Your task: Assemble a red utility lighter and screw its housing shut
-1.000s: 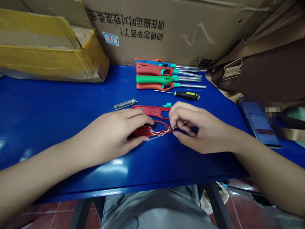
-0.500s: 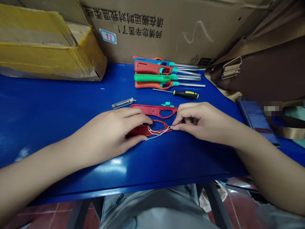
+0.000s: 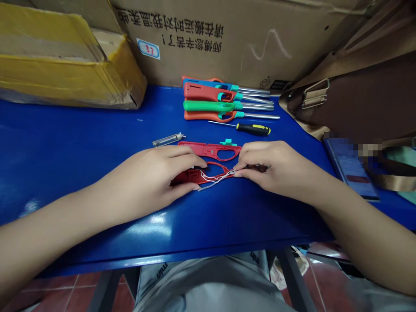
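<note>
The left hand [image 3: 159,171] straddles the left part of the near shell [image 3: 191,177], thumb on its near side and fingers on its far side, holding it against the worktop [image 3: 195,229]. The right hand [image 3: 271,167] pinches finger and thumb together on the wires [image 3: 216,177] at the shell's right tip; whether it grips the shell too, I cannot tell. The shell lies between the hands, open, just nearer than the far shell [image 3: 206,149].

The wires bow across the near shell and one strays past its near edge, so a tug from the right could pull their left ends loose, and a slack loop could be trapped on the rim. If the left fingers ease, the shell might skid, as the worktop looks glossy. A lifted right knuckle could nudge the far shell or the teal piece [image 3: 228,141] at its far side.

The far side is tight: the tank [image 3: 168,140], screwdriver [image 3: 253,128] and lighters [image 3: 208,105] stand in rows up to the carton [image 3: 240,43]. A phone [image 3: 354,173] limits the right. Open room lies left of the tank and on the near side, where the worktop's edge is a drop for small parts.
</note>
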A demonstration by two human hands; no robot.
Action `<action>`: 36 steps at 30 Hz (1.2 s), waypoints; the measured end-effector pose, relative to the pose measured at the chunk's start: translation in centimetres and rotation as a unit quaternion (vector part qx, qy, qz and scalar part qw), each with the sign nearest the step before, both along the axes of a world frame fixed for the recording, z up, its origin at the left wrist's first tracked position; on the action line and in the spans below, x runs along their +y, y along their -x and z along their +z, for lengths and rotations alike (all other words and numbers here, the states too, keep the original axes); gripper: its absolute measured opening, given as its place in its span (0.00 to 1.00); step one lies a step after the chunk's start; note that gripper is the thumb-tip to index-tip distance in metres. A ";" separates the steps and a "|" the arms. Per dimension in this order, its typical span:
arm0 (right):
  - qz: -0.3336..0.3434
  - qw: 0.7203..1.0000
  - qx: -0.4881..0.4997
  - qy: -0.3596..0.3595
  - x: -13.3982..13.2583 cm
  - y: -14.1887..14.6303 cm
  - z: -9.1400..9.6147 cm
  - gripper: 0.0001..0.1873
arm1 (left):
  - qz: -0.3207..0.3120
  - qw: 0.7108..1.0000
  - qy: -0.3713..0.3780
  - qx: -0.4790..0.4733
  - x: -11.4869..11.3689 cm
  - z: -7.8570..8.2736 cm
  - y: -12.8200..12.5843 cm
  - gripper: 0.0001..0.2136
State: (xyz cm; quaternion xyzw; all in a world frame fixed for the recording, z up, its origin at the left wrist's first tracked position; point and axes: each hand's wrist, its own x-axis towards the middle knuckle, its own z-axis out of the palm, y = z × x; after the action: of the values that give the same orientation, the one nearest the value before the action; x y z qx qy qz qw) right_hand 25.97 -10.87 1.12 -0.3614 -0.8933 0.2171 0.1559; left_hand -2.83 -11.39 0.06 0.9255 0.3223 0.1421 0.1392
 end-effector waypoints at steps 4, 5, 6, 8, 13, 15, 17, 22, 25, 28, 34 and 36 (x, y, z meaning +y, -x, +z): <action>-0.004 1.000 -0.004 0.023 -0.1 -0.1 0.3 0.05 | 0.003 1.000 -0.002 -0.002 -0.1 0.0 -0.1 0.13; -0.008 0.999 0.001 0.033 -0.1 -0.1 0.3 0.06 | 0.002 1.000 -0.003 -0.001 -0.2 0.0 -0.1 0.13; -0.014 0.999 0.007 0.042 -0.1 0.0 0.3 0.07 | 0.000 1.000 -0.005 -0.001 -0.2 0.0 -0.1 0.13; -0.028 0.998 0.016 0.056 0.0 0.2 0.2 0.08 | -0.004 1.000 -0.008 0.000 -0.4 0.1 -0.2 0.12; -0.044 0.996 0.016 0.070 0.0 0.6 0.1 0.10 | -0.008 1.000 -0.020 -0.012 -0.7 0.3 -0.3 0.11; -0.041 0.997 0.012 0.069 0.0 0.6 0.2 0.11 | -0.011 1.000 -0.023 -0.014 -0.7 0.3 -0.3 0.10; -0.041 0.997 0.009 0.069 -0.1 0.6 0.2 0.10 | -0.016 1.000 -0.018 -0.016 -0.6 0.3 -0.3 0.09; -0.050 0.997 0.007 0.065 -0.2 0.5 0.0 0.11 | -0.021 0.999 -0.005 -0.025 -0.4 0.6 -0.3 0.05; -0.047 0.997 0.008 0.060 -0.2 0.6 -0.1 0.11 | -0.005 0.998 0.041 -0.040 -0.6 0.9 -0.5 0.05; -0.050 0.997 0.002 0.054 -0.2 0.6 0.0 0.10 | 0.014 0.992 0.108 -0.067 -1.1 0.9 -1.0 0.10; -0.050 0.996 0.001 0.070 -0.5 0.8 0.2 0.07 | 0.029 0.985 0.131 -0.106 -1.0 -0.2 -1.8 0.07; -0.042 0.997 0.009 0.064 -0.7 0.9 0.2 0.05 | 0.033 0.984 0.132 -0.115 -0.8 -0.4 -1.7 0.05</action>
State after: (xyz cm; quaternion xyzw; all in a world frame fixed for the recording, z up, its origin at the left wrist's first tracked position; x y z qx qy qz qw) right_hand 25.05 -11.56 1.32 -0.4063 -0.8598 0.2707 0.1495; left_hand -1.14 -12.20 -0.31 0.8651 0.3504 0.2087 0.2920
